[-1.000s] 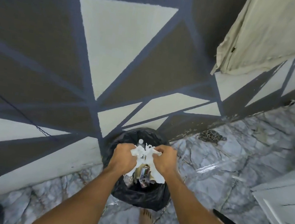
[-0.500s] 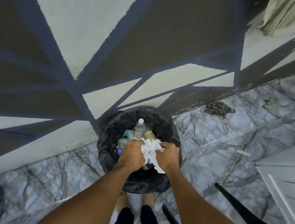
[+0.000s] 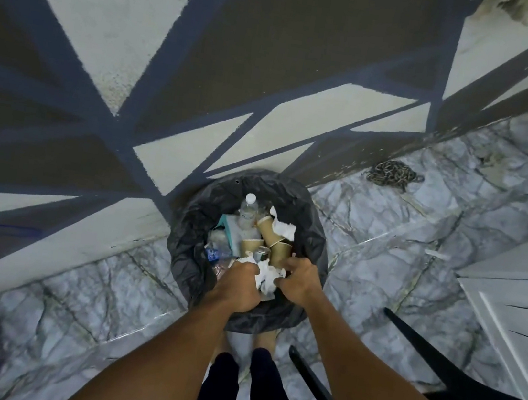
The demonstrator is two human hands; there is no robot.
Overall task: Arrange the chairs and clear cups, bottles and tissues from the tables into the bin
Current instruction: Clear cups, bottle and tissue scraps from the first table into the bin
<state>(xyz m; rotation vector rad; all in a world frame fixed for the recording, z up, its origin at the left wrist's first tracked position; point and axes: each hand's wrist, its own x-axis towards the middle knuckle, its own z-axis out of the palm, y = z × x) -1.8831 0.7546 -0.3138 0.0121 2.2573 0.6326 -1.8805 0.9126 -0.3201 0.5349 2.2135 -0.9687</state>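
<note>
**Change of state.** One second ago both hands held the tissues (image 3: 267, 276) bunched above the centre of the bin (image 3: 187, 250), covering most of its contents. The wad now sits lower, inside the bin mouth at the 6 o'clock rim, and the contents beyond it are exposed. Judgement: the release step is in hand. The tissues are not yet dropped, so this load is not yet cleared.

**Hands.**
- The left hand (image 3: 237, 284) is closed, with its fingers curled round the left side of the wad.
- The right hand (image 3: 298, 281) is looser. Its fingers and thumb are curved against the right side of the wad and pinch its edge.

**Task items.**
- The tissues are white, crumpled and compressed between the two hands.
- The bin is round, lined with a black bag, and stands on the marble floor (image 3: 383, 257) against the painted wall (image 3: 77, 21).
- Brown paper cups (image 3: 277, 251) lie tilted at the centre of the bin.
- A clear bottle (image 3: 248, 213) lies at 12 o'clock.
- A loose tissue (image 3: 284, 229) lies at 1 o'clock.
- A small can (image 3: 262, 252) stands just beyond the wad.

**Surroundings.** A black chair (image 3: 434, 376) stands at 4 o'clock from the bin. A chain (image 3: 393, 177) lies at 1 o'clock, well apart from it.
</note>
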